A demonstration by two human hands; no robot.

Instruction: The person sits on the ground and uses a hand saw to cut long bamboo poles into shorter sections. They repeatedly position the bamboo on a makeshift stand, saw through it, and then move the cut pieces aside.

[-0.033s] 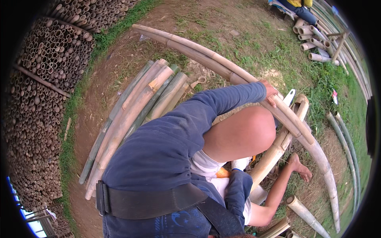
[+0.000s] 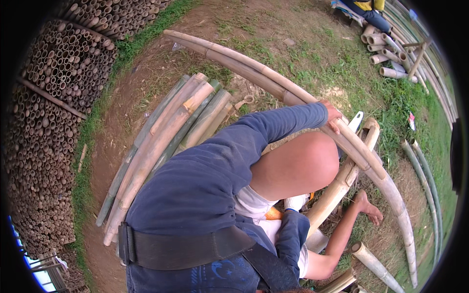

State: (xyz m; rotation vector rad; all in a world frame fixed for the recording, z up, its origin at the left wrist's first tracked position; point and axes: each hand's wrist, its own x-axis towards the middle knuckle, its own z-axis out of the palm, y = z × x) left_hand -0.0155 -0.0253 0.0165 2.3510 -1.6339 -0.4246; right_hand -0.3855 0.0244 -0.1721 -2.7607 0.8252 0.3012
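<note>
A stack of bamboo ends (image 2: 53, 122) fills the left of the frame. A row of bamboo poles (image 2: 166, 141) lies on the ground (image 2: 146, 73) at centre left, with two long curved poles (image 2: 273, 83) arching from upper centre to lower right. Short cut pieces (image 2: 386, 53) lie at upper right.

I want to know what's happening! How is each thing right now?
Left hand: closed around the curved bamboo pole.
Curved bamboo pole: gripped, crossing a thicker pole.
Bamboo bundle: lying flat on dirt.
Stacked bamboo: piled, cut ends showing.
Bare foot: on the ground.

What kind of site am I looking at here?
Likely an outdoor bamboo work yard: stacked cut bamboo at left, long bamboo poles lying on grass and bare dirt, more short bamboo pieces beyond.
</note>
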